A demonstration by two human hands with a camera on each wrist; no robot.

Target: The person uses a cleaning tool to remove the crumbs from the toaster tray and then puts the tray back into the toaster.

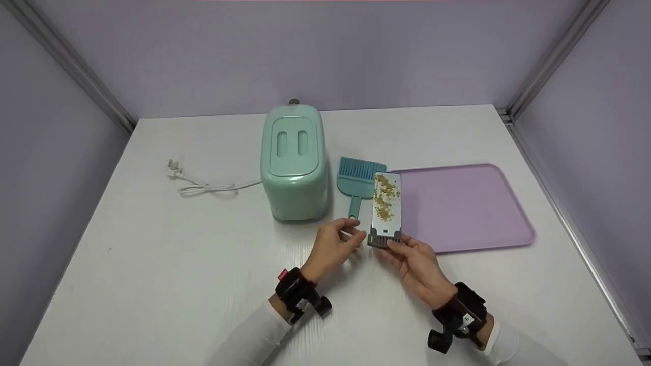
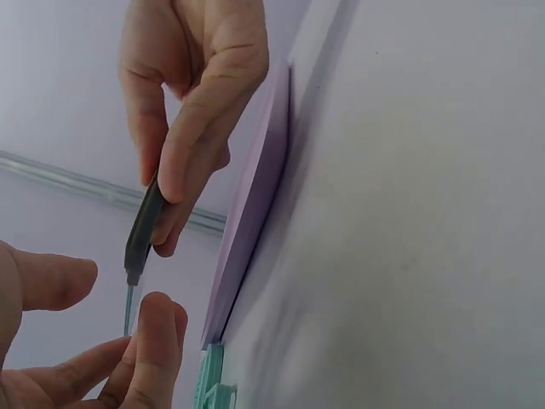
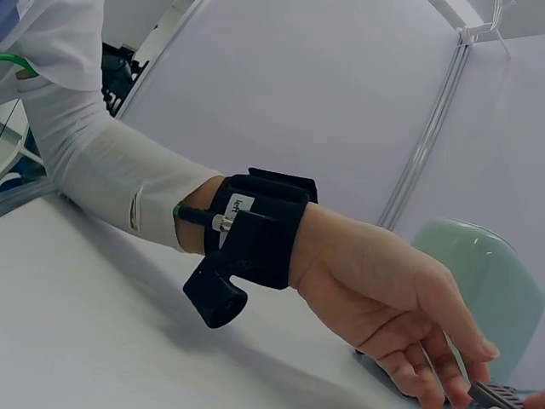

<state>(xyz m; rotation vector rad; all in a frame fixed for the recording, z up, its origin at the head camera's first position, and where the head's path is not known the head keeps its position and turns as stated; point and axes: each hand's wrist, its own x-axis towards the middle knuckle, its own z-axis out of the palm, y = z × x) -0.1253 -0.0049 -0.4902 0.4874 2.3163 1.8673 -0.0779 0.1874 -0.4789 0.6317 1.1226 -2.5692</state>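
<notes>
My right hand pinches the dark grey slotted end of a toaster crumb tray between thumb and fingers. Golden crumbs cover much of its pale metal plate. Just left of that end is my left hand, its fingers loosely bent and nothing gripped. The left wrist view shows the tray edge-on, with left thumb and fingers spread around its plate side. Beyond the left hand lies a teal hand brush, its handle end near the fingers. A mint-green toaster stands left of the brush.
A lilac serving tray lies right of the crumb tray, partly behind it. From the toaster a white power cord with its plug runs left across the white table. Pale partition walls enclose the table.
</notes>
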